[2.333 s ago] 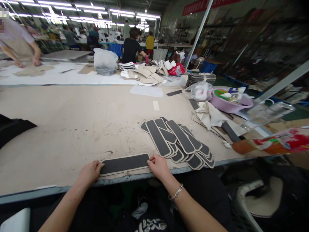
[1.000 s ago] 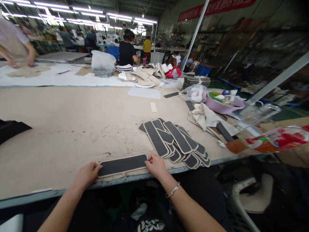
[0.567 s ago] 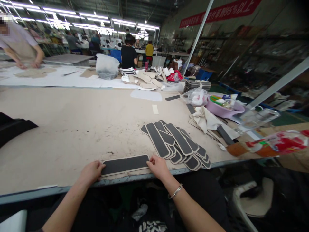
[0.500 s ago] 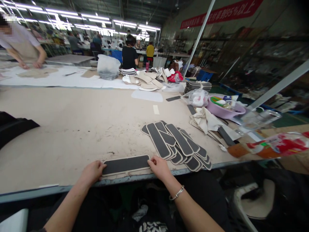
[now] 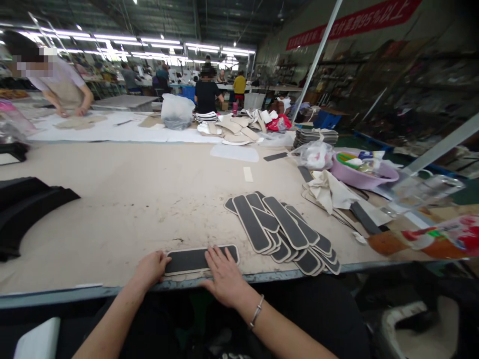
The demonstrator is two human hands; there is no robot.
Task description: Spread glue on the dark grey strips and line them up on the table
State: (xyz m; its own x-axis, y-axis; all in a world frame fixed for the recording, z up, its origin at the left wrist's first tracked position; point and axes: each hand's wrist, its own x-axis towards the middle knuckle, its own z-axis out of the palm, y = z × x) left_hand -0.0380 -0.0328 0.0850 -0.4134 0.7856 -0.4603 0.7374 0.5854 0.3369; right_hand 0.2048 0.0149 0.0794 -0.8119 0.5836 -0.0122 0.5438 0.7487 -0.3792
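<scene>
Left hand (image 5: 151, 268) curled, right hand (image 5: 225, 277) flat

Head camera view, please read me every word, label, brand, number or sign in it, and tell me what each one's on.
"95%以上", on the red banner; its characters further left are too blurred to read surely.
Red-and-white wrapper: markings too blurred to read.
Blue-and-white packet: too small to read.
Pile of dark strips: no text visible.

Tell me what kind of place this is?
Probably a factory workshop: there are long work tables, cut pieces heaped up, and people working under rows of lights.
</scene>
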